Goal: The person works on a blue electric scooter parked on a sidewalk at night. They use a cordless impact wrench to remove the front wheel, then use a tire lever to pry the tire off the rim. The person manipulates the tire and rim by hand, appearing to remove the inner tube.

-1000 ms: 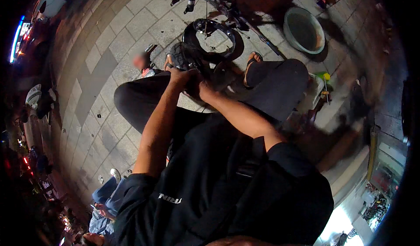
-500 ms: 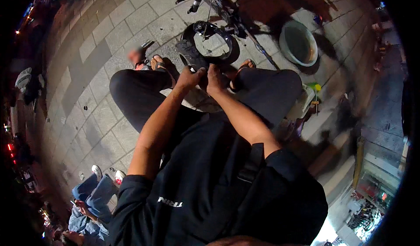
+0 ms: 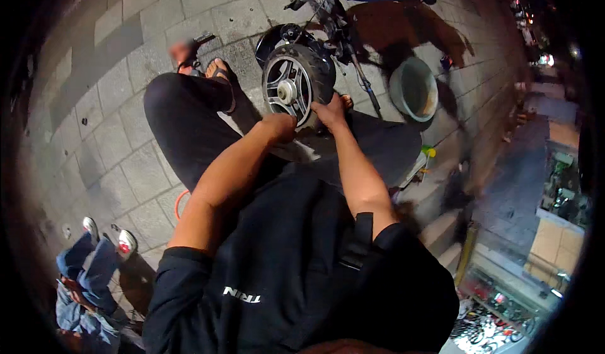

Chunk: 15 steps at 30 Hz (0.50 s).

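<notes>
On the grey paving-stone pavement point(image 3: 120, 159), open ground stretches to the person's left, while the right side is crowded. A small black-tyred scooter wheel with a silver spoked rim point(image 3: 295, 84) stands upright between the person's knees. The left hand point(image 3: 280, 127) is clenched against the tyre's lower edge; the right hand point(image 3: 330, 110) grips the tyre just beside it. A round grey plastic basin point(image 3: 414, 89) sits near on the right, a dark scooter frame point(image 3: 334, 1) stands just behind the wheel, and another person's blue-trousered legs point(image 3: 85, 272) lie well apart at lower left.
</notes>
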Each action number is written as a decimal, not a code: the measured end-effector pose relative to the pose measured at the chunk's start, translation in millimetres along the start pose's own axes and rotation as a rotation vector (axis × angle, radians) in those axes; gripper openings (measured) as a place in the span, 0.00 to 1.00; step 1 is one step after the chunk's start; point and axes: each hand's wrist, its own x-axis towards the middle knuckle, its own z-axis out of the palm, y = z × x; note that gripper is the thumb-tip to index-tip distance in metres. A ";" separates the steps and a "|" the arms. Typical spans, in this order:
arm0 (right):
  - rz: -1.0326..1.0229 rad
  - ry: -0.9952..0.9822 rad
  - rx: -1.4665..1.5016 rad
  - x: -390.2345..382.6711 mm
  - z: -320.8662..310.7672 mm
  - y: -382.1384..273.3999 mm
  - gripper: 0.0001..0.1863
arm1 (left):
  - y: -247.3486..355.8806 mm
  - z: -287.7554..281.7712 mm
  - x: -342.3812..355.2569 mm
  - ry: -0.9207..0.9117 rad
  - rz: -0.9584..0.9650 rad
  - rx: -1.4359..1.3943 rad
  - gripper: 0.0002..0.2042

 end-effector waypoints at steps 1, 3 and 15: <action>-0.008 0.064 -0.012 0.6 3.0 0.0 0.53 | -0.9 0.9 0.5 -0.007 -0.002 -0.002 0.16; -0.050 0.239 -0.102 0.4 3.0 2.6 0.44 | 0.5 2.0 4.0 -0.010 -0.018 -0.013 0.16; -0.035 0.137 0.099 -23.8 0.1 -67.4 0.41 | -10.7 7.7 -12.6 -0.174 -0.004 0.039 0.14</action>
